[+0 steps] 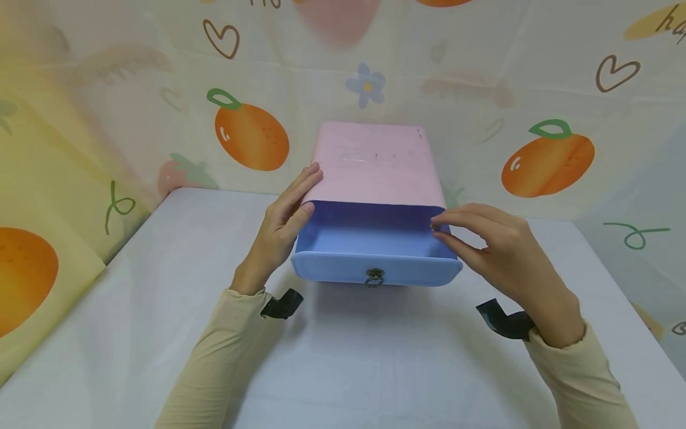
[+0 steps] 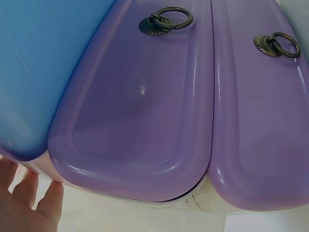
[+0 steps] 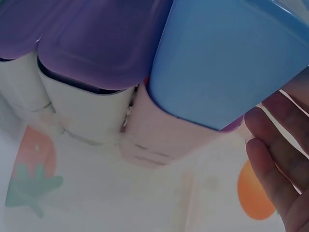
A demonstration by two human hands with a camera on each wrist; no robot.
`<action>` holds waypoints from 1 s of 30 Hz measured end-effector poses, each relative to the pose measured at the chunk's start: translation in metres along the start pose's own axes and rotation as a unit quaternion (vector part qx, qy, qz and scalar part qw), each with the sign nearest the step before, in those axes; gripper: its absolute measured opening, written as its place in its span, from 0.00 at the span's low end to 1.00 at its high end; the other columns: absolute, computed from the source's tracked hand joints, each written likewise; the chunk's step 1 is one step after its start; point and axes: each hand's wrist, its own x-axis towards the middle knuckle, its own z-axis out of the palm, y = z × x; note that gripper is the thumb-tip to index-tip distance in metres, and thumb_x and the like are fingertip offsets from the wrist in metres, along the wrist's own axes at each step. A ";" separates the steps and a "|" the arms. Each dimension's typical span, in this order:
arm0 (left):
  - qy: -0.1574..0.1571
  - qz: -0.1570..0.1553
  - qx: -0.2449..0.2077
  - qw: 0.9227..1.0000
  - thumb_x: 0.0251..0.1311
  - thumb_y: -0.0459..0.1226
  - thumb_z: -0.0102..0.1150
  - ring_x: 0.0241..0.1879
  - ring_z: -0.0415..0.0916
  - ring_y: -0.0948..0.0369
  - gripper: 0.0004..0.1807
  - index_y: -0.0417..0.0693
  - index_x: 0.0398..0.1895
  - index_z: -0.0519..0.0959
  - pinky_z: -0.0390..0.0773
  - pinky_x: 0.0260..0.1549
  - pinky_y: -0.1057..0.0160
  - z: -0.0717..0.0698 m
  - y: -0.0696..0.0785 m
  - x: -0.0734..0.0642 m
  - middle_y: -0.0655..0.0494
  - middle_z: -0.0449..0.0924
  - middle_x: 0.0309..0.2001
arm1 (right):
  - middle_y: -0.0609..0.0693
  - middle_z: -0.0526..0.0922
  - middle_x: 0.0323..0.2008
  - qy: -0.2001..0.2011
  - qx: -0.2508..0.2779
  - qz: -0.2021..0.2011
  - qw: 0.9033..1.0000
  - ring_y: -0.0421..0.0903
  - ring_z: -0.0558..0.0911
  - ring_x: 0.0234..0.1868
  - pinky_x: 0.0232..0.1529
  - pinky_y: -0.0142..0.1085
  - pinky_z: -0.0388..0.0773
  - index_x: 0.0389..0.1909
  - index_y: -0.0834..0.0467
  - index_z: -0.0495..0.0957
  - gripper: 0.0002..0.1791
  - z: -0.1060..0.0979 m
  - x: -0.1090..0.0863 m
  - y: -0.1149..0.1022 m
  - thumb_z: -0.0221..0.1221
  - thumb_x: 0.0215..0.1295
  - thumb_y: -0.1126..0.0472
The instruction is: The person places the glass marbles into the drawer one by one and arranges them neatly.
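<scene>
A pink-topped drawer unit (image 1: 375,164) stands on the table with its blue top drawer (image 1: 375,271) pulled out; the part of the inside that shows holds nothing. My left hand (image 1: 276,232) rests against the unit's upper left side, fingers extended along it and thumb near the drawer's corner. Over the drawer's right wall is my right hand (image 1: 493,244), thumb and index fingertips pinching a tiny pale object (image 1: 432,227); I cannot tell what it is. The right wrist view shows its other fingers (image 3: 270,169) beside the blue drawer, the pinch itself hidden.
Below the blue drawer are purple drawers (image 2: 140,111) with bronze ring pulls (image 2: 174,18), pushed in. A white-covered table (image 1: 375,369) carries the unit. Close behind hangs a fruit-print cloth (image 1: 461,89), and another yellow part (image 1: 48,179) borders the left side.
</scene>
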 end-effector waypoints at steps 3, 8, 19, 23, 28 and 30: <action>0.000 0.000 -0.001 1.000 0.71 0.33 0.43 0.78 0.50 0.64 0.26 0.44 0.72 0.67 0.52 0.77 0.64 0.000 0.000 0.000 0.57 0.60 0.76 | 0.51 0.89 0.40 -0.019 0.006 0.003 1.000 0.47 0.87 0.41 0.53 0.15 0.74 0.45 0.60 0.86 0.14 0.000 0.004 -0.001 0.67 0.62 0.56; 0.000 0.000 0.000 1.000 0.71 0.33 0.43 0.79 0.50 0.61 0.26 0.44 0.72 0.67 0.52 0.77 0.64 0.000 0.000 0.000 0.57 0.60 0.76 | 0.51 0.89 0.40 -0.046 0.010 0.007 0.999 0.48 0.88 0.41 0.54 0.16 0.74 0.44 0.61 0.86 0.24 0.004 0.010 0.000 0.75 0.41 0.74; 0.000 0.000 0.007 1.000 0.71 0.33 0.43 0.78 0.51 0.64 0.27 0.45 0.73 0.66 0.53 0.77 0.64 -0.001 0.000 0.000 0.58 0.60 0.76 | 0.49 0.90 0.39 -0.081 0.032 0.010 0.996 0.46 0.88 0.41 0.50 0.20 0.78 0.41 0.60 0.86 0.20 0.012 0.017 0.003 0.73 0.44 0.76; 0.001 0.001 0.006 1.000 0.71 0.33 0.43 0.78 0.51 0.64 0.27 0.45 0.72 0.66 0.53 0.77 0.64 -0.001 -0.001 0.000 0.58 0.60 0.76 | 0.48 0.90 0.39 -0.097 0.028 0.009 0.995 0.46 0.88 0.41 0.44 0.36 0.84 0.41 0.59 0.87 0.19 0.015 0.020 0.003 0.73 0.45 0.75; 0.000 0.003 0.007 1.000 0.71 0.33 0.43 0.78 0.51 0.65 0.27 0.45 0.72 0.67 0.53 0.77 0.64 0.000 -0.001 0.000 0.57 0.60 0.76 | 0.48 0.90 0.39 -0.122 0.035 0.014 0.992 0.47 0.88 0.42 0.43 0.42 0.86 0.42 0.60 0.86 0.18 0.017 0.022 0.005 0.72 0.47 0.74; 0.000 0.003 0.007 1.000 0.71 0.33 0.43 0.78 0.51 0.65 0.27 0.45 0.72 0.67 0.53 0.77 0.64 -0.001 0.000 0.000 0.58 0.60 0.76 | 0.48 0.90 0.39 -0.129 0.037 0.013 0.991 0.47 0.88 0.42 0.43 0.42 0.86 0.41 0.60 0.86 0.17 0.018 0.023 0.006 0.72 0.48 0.73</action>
